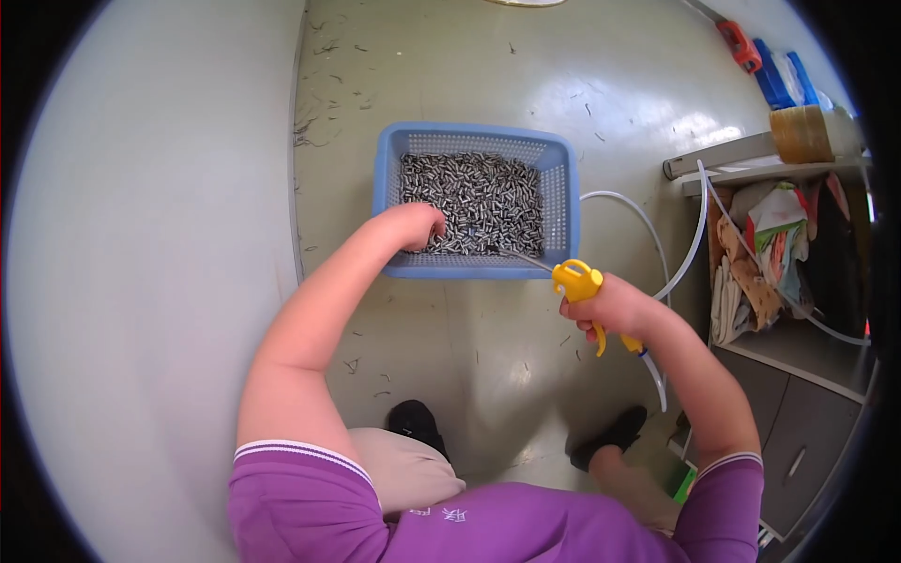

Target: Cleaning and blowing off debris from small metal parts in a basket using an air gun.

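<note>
A blue plastic basket (571, 202) with perforated walls stands on the floor in front of me. Many small, shiny metal cylindrical pieces (483, 192) cover its bottom. My left hand (418, 225) reaches over the near left part of the basket, its fingers curled down against the pieces; what they grip, if anything, is hidden. In my right hand (610, 305) is a yellow air blow gun (577, 280), held just outside the near right corner. Its thin metal nozzle (527, 260) crosses the basket's near rim and points in among the pieces.
A clear air hose (690, 258) loops on the right, beside an open shelf stuffed with cloths (774, 235) above a grey cabinet (812, 441). A roll of amber tape (801, 134) sits on top. The pale wall (160, 281) rises close on the left. Dark shavings lie on the floor.
</note>
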{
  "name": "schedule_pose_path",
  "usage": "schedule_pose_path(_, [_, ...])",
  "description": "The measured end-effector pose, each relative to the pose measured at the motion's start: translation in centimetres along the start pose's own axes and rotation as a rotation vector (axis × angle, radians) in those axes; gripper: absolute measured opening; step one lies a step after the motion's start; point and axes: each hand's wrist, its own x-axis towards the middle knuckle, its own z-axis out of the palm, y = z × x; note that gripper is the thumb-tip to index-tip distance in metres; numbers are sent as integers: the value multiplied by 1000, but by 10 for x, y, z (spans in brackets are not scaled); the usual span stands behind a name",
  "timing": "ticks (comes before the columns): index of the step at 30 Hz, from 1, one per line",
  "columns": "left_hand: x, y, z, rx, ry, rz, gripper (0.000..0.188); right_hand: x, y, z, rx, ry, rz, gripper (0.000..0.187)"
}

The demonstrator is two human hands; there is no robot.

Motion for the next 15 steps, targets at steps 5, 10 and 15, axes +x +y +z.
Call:
schedule_pose_path(5, [-1,-4,5,-83,15,23,53,-4,-10,-19,30,-26,49,19])
schedule_pose_path(10, [2,-11,16,-144,-17,109,50,0,-14,-36,11,-85,78,18])
schedule_pose_path(15, [-2,1,1,-204,-50,-36,52,2,-16,-46,20,-99,111,18])
